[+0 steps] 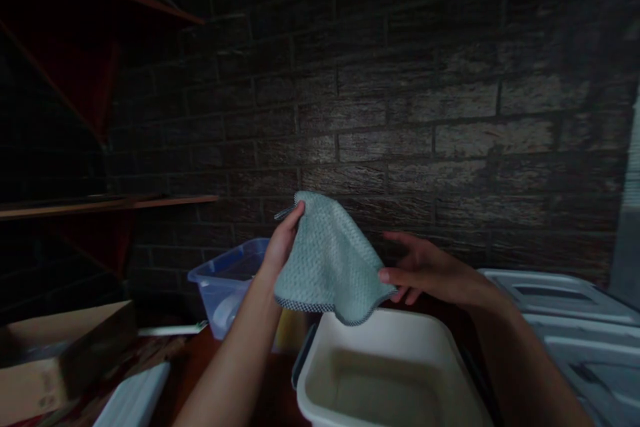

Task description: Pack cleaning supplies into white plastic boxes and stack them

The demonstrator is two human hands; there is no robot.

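A pale blue-green textured cleaning cloth (330, 257) with a dark checked border hangs over the near white bin (387, 327). My left hand (284, 240) is closed on its upper left corner, thumb in front, with a small loop sticking out beside it. At the cloth's lower right corner, my right hand (417, 270) grips the edge, thumb in front and some fingers behind, its index finger stretched out. The cloth spreads between both hands, its lower edge just over the bin's far rim.
A translucent blue bin (207, 290) with things inside stands behind my left arm. Grey lids (575, 333) lie at the right. An open cardboard box (95, 340) and a pale flat piece (135, 397) are at the left. Wooden shelves (170, 200) jut from the dark brick wall (365, 113).
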